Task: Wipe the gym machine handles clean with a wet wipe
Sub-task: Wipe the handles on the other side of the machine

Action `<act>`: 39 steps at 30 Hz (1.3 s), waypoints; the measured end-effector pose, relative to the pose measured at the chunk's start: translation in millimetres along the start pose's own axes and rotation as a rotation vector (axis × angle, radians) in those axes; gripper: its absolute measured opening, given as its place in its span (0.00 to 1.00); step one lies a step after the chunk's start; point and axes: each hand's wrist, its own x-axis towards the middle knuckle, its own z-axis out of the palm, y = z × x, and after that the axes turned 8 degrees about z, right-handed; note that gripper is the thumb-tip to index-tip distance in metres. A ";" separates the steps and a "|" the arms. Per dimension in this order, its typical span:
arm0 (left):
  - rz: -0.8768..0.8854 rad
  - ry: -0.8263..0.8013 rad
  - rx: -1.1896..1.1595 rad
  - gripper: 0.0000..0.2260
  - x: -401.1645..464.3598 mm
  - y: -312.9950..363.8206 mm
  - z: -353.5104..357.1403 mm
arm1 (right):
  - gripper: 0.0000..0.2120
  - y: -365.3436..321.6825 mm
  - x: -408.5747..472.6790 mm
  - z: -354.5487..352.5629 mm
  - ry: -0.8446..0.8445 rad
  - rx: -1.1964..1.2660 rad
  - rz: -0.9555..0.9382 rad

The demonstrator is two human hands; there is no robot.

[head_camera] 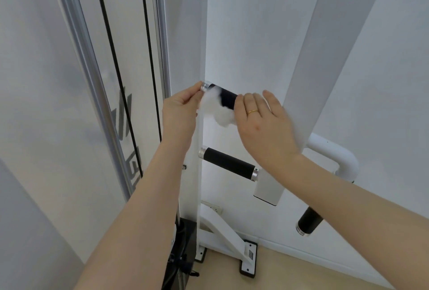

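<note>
A black upper handle (226, 97) with a silver end cap runs between two white machine posts. A crumpled white wet wipe (214, 106) is draped over it. My left hand (180, 109) pinches the wipe's left edge at the silver cap. My right hand (262, 122), wearing a gold ring, holds the wipe's right side against the handle, outer fingers spread. A second black handle (228, 162) sits bare below. A third black handle (310, 220) sticks out at the lower right.
White upright posts (308, 80) frame the handles. Two black cables (148, 57) run down beside a silver rail (92, 80) on the left. A white curved tube (336, 157) is on the right. The machine's base feet (249, 259) rest on a beige floor.
</note>
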 end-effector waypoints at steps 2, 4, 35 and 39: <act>0.008 0.003 0.020 0.12 0.3 0.9 1.1 | 0.17 -3.6 6.6 -1.8 -0.012 0.074 0.016; 0.012 -0.004 0.033 0.12 0.9 1.2 0.8 | 0.12 -13.0 15.0 -6.5 -0.027 0.132 0.053; -0.159 -0.158 -0.390 0.06 -48.0 36.4 -19.8 | 0.08 -17.3 7.4 -51.7 0.020 0.931 0.168; -0.003 0.100 0.059 0.11 -30.6 18.7 -11.6 | 0.15 -21.2 33.1 -48.5 -0.101 0.614 0.167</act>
